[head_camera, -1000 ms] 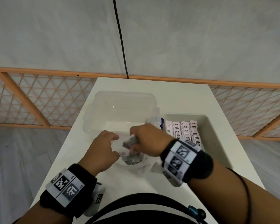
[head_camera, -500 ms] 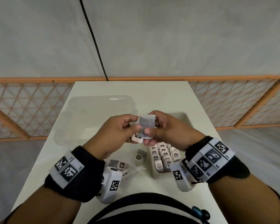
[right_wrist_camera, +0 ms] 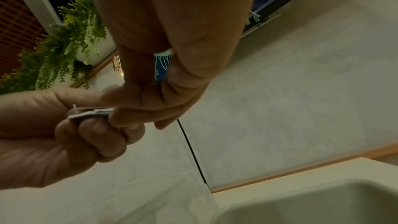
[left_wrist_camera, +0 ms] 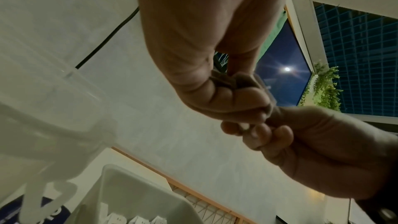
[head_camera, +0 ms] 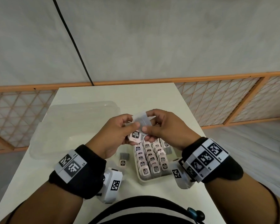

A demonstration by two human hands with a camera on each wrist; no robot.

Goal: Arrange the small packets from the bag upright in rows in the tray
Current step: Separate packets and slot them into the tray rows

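Grey packet [head_camera: 141, 119] still pinched by both hands (tray [head_camera: 140, 179] nearer)

Head view looks down at table [head_camera: 152, 97], wrist views look up close — sharing both hands

Standing packets [head_camera: 150, 160] crowd the tray [head_camera: 140, 178]; its right side lies open.

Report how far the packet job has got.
Done: three rows of packets stand upright in the tray. In hand: the left hand and right hand pinch a few packets above it. Left: one loose packet lies on the table beside the tray; the bag is hidden.
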